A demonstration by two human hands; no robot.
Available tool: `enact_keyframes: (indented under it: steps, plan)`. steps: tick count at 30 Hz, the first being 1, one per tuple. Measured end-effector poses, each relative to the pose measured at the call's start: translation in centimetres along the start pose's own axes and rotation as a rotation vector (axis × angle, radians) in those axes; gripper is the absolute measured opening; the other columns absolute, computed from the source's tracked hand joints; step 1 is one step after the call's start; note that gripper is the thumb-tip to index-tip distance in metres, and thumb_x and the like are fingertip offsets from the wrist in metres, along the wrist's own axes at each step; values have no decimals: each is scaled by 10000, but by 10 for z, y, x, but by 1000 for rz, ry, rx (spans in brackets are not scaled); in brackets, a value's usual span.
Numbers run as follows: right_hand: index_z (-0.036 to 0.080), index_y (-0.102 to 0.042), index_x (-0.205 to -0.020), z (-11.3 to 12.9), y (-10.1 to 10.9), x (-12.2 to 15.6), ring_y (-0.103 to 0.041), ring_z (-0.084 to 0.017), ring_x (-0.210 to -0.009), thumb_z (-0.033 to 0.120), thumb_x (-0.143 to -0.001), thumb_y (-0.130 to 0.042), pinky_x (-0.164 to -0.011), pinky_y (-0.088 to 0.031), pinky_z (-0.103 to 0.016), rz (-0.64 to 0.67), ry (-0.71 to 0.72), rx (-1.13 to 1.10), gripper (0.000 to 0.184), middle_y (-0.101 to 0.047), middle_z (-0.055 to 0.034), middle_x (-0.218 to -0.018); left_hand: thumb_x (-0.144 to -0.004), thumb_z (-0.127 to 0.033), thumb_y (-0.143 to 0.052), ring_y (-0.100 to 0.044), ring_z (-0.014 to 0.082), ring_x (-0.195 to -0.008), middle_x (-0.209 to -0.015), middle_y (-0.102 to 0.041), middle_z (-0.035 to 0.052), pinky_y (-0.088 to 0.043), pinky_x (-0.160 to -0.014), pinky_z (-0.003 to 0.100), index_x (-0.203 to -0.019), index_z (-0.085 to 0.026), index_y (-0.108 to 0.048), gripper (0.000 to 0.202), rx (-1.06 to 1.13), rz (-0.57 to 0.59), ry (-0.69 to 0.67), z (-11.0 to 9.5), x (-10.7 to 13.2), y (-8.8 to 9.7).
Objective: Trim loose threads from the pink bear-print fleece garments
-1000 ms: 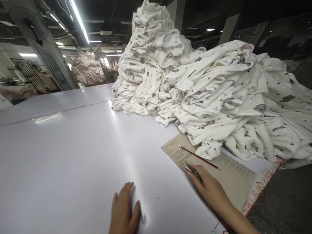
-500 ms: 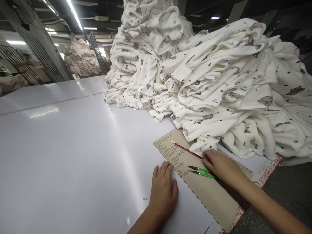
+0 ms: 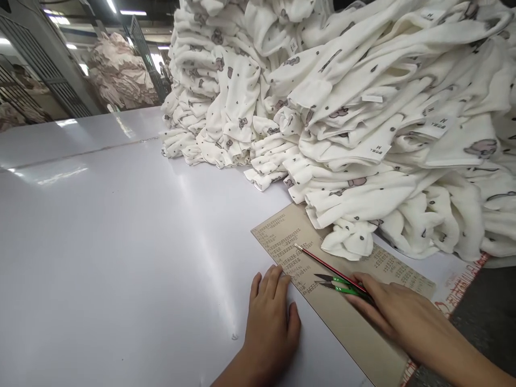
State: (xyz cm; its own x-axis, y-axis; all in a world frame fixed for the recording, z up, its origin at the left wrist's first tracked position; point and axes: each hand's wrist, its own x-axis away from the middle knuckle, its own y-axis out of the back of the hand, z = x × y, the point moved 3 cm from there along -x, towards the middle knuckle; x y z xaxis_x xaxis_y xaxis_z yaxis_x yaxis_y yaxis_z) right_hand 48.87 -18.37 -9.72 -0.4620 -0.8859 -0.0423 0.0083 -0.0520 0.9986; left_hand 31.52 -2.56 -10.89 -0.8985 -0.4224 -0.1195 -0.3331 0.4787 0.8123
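My right hand (image 3: pixel 393 309) is closed around a red pencil (image 3: pixel 328 266) and a pair of green thread snips (image 3: pixel 342 285). Both lie side by side over a brown cardboard sheet (image 3: pixel 342 322) with printed writing, their tips pointing up and left. How the fingers wrap around the handles is partly hidden. Palm down on the white table (image 3: pixel 141 258), my left hand (image 3: pixel 271 314) rests with fingers stretched out and its fingertips at the sheet's left edge.
A tall heap of white garments (image 3: pixel 342 118) with small printed figures fills the back and right, overlapping the cardboard's far part. Red lettering (image 3: pixel 463 285) runs along the table's right edge. Far left stand a pinkish fabric pile (image 3: pixel 121 72) and a metal gate (image 3: pixel 56 64).
My right hand has closed over the snips along with the pencil, and the pencil has shifted right and down. My left hand stays at the cardboard's edge. The view has tilted downward.
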Motion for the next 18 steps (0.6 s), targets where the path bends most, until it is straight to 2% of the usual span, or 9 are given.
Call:
enact_keyframes:
  steps: [2, 4, 8, 11, 13, 16, 18]
  plan:
    - [182, -573, -1034, 0, -8, -5, -644, -263, -612, 500, -890, -388, -564, -436, -357, -29, -18, -28, 396, -676, -44, -668, -792, -111, -396, -377, 261, -1297, -1368, -460, 133, -280, -1081, 568, -1249, -136, -465, 463, 0, 4, 3, 0, -1, 0]
    - [181, -581, -1053, -4, -12, -15, -630, -223, -645, 484, -896, -393, -611, -436, -352, -55, -51, -70, 390, -671, -37, -724, -791, -109, -396, -377, 259, -1297, -1370, -458, 129, -283, -1080, 566, -1251, -139, -462, 466, 0, 5, 0, 0, -1, 0]
    - [176, -574, -1014, -13, -6, -29, -551, -152, -590, 517, -857, -464, -580, -403, -316, -153, -231, -226, 391, -604, -1, -715, -798, -111, -388, -376, 258, -1298, -1371, -457, 128, -284, -1079, 569, -1255, -134, -458, 463, -3, 8, -6, 0, -1, -1]
    - [215, -560, -916, -5, 10, -28, -536, -166, -616, 514, -835, -499, -576, -400, -315, -241, -325, -508, 317, -577, -1, -711, -800, -110, -383, -371, 257, -1302, -1379, -448, 126, -285, -1080, 565, -1263, -133, -451, 469, -5, 12, -8, 1, -2, -2]
    - [253, -521, -733, 6, 22, -25, -515, -179, -634, 514, -851, -463, -574, -412, -314, -297, -354, -754, 292, -531, -4, -677, -794, -108, -388, -378, 259, -1297, -1377, -450, 127, -289, -1078, 565, -1261, -132, -454, 472, -10, 14, -10, 1, -2, -2]
    - [251, -411, -523, 21, 32, -23, -476, -180, -590, 515, -858, -393, -522, -425, -314, -318, -394, -1110, 428, -471, -20, -637, -787, -107, -397, -392, 264, -1287, -1367, -462, 129, -299, -1071, 566, -1246, -137, -468, 465, -13, 5, -2, 2, -2, -2]
    - [249, -453, -478, 27, 30, -22, -443, -167, -513, 521, -856, -357, -475, -424, -314, -270, -422, -1290, 476, -425, -13, -546, -788, -110, -400, -391, 265, -1287, -1367, -463, 125, -300, -1071, 562, -1245, -144, -469, 464, -10, 2, 4, 2, -3, -2]
